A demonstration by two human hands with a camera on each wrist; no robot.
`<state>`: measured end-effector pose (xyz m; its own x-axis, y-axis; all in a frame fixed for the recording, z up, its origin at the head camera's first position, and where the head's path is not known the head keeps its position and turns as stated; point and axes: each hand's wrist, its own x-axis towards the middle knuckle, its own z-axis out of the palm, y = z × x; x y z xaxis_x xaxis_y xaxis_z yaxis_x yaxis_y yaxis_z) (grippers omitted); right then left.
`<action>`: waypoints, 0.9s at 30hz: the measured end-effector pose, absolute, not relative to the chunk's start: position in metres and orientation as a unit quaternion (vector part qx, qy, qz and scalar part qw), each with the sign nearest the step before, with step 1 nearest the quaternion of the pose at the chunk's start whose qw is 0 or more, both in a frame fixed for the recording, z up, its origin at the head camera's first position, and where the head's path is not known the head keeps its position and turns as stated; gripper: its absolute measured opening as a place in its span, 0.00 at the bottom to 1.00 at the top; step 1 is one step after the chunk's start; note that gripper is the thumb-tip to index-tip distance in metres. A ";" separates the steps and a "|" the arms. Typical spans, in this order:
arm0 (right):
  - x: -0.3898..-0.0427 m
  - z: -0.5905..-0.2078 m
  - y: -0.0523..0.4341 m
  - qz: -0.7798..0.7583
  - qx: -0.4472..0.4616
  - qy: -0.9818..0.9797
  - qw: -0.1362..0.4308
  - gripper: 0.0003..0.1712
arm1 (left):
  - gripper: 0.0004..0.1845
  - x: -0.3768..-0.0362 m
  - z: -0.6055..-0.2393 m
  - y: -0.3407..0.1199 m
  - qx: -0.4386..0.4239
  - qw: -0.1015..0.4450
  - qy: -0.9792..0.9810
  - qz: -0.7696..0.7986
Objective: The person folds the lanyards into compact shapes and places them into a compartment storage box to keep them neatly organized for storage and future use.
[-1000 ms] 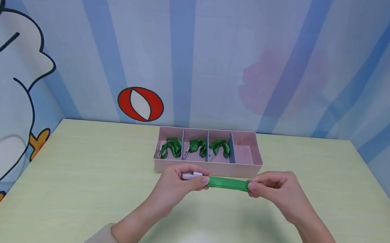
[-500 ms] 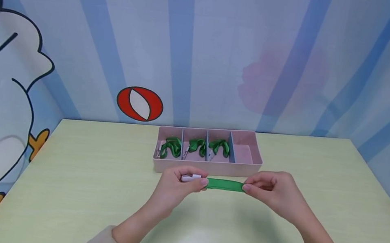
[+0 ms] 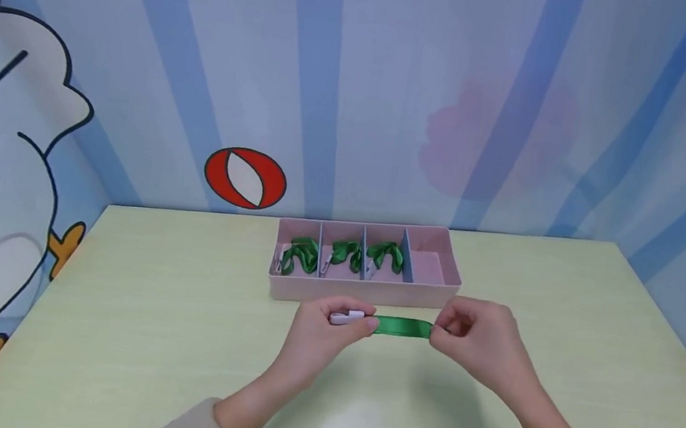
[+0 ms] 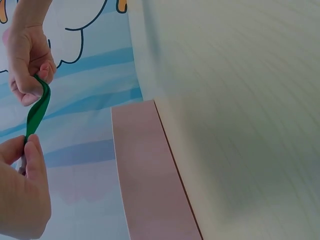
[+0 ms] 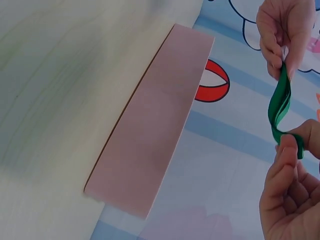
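Note:
A folded green satin ribbon (image 3: 403,327) stretches between my two hands above the table, with a small white clip (image 3: 345,317) at its left end. My left hand (image 3: 327,335) pinches the ribbon beside the clip, thumb against forefinger. The ribbon's other end is pinched by my right hand (image 3: 482,341), whose fingers are curled. Seen from the right wrist, the ribbon (image 5: 280,100) bows in a curve, and its end (image 5: 300,147) pokes out past the right thumb and finger. From the left wrist it looks slightly twisted.
Behind my hands a pink divided box (image 3: 365,291) stands on the pale table (image 3: 176,293). Three compartments each hold a green ribbon (image 3: 346,253) with a clip; the rightmost compartment (image 3: 434,262) shows its bare floor. A printed wall backdrop (image 3: 392,90) rises behind the table.
My left hand has shifted slightly right and the right hand slightly left, so the visible ribbon between them is shorter. The right fingers have curled further. The box stays put.

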<state>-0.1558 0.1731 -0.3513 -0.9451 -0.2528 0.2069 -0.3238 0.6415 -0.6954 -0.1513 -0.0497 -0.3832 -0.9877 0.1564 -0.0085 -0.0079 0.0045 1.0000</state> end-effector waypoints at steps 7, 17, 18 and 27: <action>-0.152 -0.347 0.165 0.374 0.146 -0.913 0.067 0.09 | 0.09 -0.146 -0.378 -0.044 0.073 0.018 0.709 0.701; -0.150 -0.343 0.164 0.462 0.129 -0.877 -0.007 0.04 | 0.08 -0.141 -0.374 -0.037 0.088 0.004 0.711 0.698; -0.150 -0.343 0.164 0.477 0.120 -0.870 -0.025 0.03 | 0.08 -0.141 -0.374 -0.036 0.088 0.002 0.709 0.700; -0.154 -0.342 0.164 0.593 0.095 -0.789 -0.131 0.13 | 0.08 -0.138 -0.372 -0.028 0.100 -0.018 0.702 0.705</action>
<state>-0.1537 0.1636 -0.3418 -0.9477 -0.3048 -0.0946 0.0060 0.2794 -0.9601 -0.1384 -0.0280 -0.3720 -0.9795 0.1148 0.1653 0.1647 -0.0147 0.9862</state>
